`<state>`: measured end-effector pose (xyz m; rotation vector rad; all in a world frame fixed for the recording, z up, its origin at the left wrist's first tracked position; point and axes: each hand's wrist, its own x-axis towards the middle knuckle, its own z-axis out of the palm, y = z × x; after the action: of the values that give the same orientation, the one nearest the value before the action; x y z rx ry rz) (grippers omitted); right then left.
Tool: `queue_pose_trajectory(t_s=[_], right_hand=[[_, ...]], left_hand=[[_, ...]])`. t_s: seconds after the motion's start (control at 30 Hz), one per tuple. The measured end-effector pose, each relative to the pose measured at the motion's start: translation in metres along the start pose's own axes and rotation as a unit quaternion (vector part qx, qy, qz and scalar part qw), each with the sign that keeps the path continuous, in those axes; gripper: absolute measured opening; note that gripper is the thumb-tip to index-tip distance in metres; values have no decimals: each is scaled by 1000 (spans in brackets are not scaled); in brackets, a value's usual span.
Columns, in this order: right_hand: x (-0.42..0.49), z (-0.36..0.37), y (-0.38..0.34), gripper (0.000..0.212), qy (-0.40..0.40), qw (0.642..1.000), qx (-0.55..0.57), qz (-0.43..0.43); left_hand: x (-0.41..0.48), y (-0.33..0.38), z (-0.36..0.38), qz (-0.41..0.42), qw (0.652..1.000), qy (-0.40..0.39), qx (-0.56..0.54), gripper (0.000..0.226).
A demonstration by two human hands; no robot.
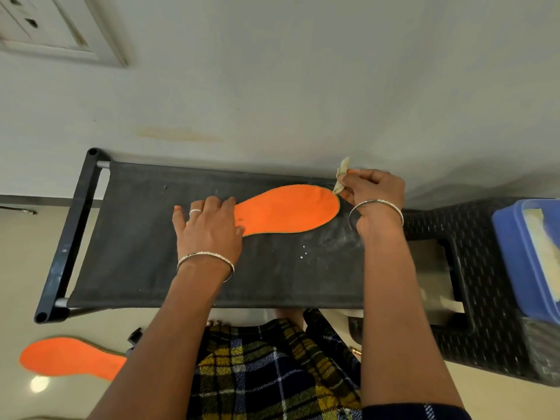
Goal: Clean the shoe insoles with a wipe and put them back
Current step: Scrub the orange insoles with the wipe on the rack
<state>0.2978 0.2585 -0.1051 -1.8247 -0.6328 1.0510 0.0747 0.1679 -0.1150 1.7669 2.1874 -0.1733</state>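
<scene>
2 insoles [288,207] [72,357], 1 under flat left hand [209,225], right hand [375,192] pinching 1 wipe [341,177]

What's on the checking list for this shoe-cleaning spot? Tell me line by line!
Surface: black fabric shelf, with white specks.
Job's things: orange shoe insole lies flat on it; second orange insole on the floor; crumpled beige wipe at the first insole's toe.
Clutter: blue plastic box on a black woven-pattern stool.
Hands: left hand presses the insole's heel end; right hand pinches the wipe.
Cables: nothing seen.
Surroundings: pale wall, white socket plate, glossy floor.
</scene>
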Motion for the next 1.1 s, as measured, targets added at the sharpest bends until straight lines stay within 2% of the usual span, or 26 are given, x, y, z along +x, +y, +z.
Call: queue_pose_trajectory(t_s=[0.13, 0.23, 0.33, 0.4, 0.53, 0.63, 0.7, 0.83, 0.9, 0.97, 1.1], right_hand=[[-1, 2, 0, 16, -23, 1000, 4, -1], [-5, 2, -5, 15, -25, 1000, -2, -16], [-14, 2, -14, 15, -34, 999, 6, -30], [-22, 0, -19, 15, -39, 998, 13, -36], [-50, -12, -24, 14, -37, 998, 38, -20], [-87, -29, -20, 13, -50, 997, 53, -1], [-110, -40, -13, 16, -54, 996, 67, 23], [-133, -53, 8, 18, -45, 993, 94, 58], [-130, -52, 9, 18, -39, 994, 93, 54], [-120, -50, 6, 17, -38, 994, 90, 42], [-97, -41, 4, 16, -38, 996, 77, 33]], left_hand=[[-1, 4, -5, -43, 999, -1, -8, 27], [-2, 3, -11, -89, 992, -35, -82, 5], [-6, -1, -23, -139, 957, -79, -241, 15], [-13, -6, -28, -146, 940, -82, -299, 18], [-41, -15, -37, -187, 899, -36, -395, 19], [-68, -16, -36, -229, 835, -14, -500, 16], [-87, -7, -32, -255, 775, -7, -578, 13], [-101, 29, -27, -320, 597, 1, -736, 12], [-93, 45, -20, -338, 529, -15, -778, 11], [-82, 57, -8, -337, 490, -42, -803, 10], [-66, 79, 14, -367, 417, -82, -827, 28]])
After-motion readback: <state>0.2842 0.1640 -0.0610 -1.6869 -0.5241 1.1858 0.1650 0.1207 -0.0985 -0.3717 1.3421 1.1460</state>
